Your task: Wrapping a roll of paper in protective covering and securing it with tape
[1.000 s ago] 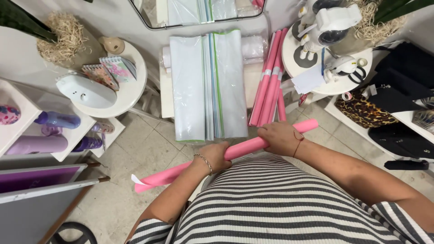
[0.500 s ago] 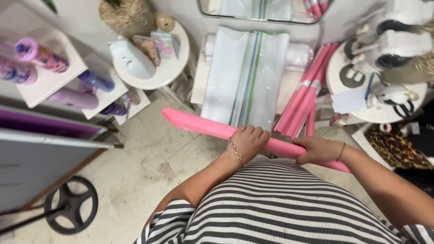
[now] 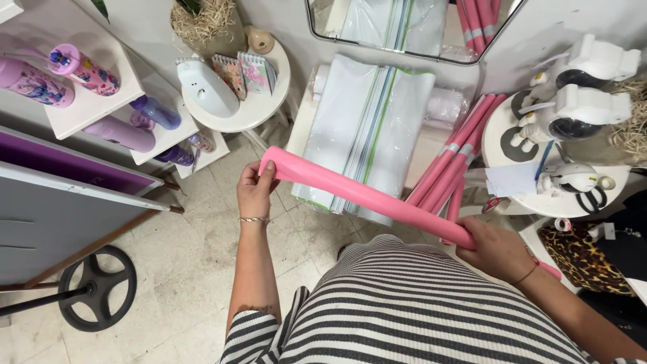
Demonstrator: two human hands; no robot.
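A long roll of pink paper (image 3: 367, 197) stretches across in front of me, from upper left down to lower right. My left hand (image 3: 254, 190) pinches the roll's loose far end, which is lifted slightly open. My right hand (image 3: 495, 249) is closed around the roll near its other end, close to my striped shirt. Beneath the roll stands a stack of clear plastic sheets (image 3: 367, 135) with coloured edges, leaning against the wall.
More pink rolls (image 3: 453, 165) lean beside the plastic sheets. A round white table (image 3: 232, 94) at left holds notebooks and a white dish. White shelves (image 3: 101, 101) hold purple bottles. Another round table (image 3: 559, 155) at right carries white figurines and scissors. A black wheel base (image 3: 94, 286) lies on the floor.
My left hand slid from the roll's middle out to its far end and lifted the loose edge. My view shifted right and down.
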